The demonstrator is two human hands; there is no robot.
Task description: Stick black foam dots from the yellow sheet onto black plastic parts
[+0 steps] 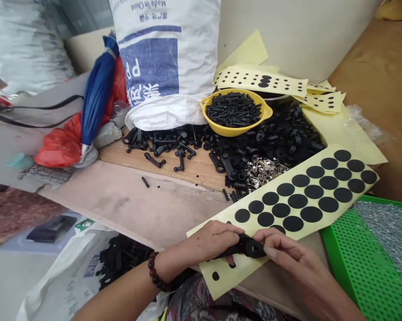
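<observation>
Near the table's front edge, my left hand (pixel 214 240) is closed around a black plastic part (pixel 252 248) with a rounded end and a small light spot in it. My right hand (pixel 288 254) pinches the rounded end of that part from the other side. Beneath both hands lies a yellow sheet with a few black dots (pixel 215 276) on its near corner. Just beyond, a pale yellow sheet (pixel 241 203) carries rows of large black round stickers (pixel 297 201). Fingers hide some of the part and the sheet.
A yellow bowl (pixel 266 117) of black springs or screws stands amid heaped black plastic parts (pixel 291 133). Small metal pieces (pixel 264 171) lie in front. At right is a green basket (pixel 341 249) of metal pins. A white sack (pixel 197 58), blue umbrella (pixel 99 89) and red bag (pixel 59 145) stand behind.
</observation>
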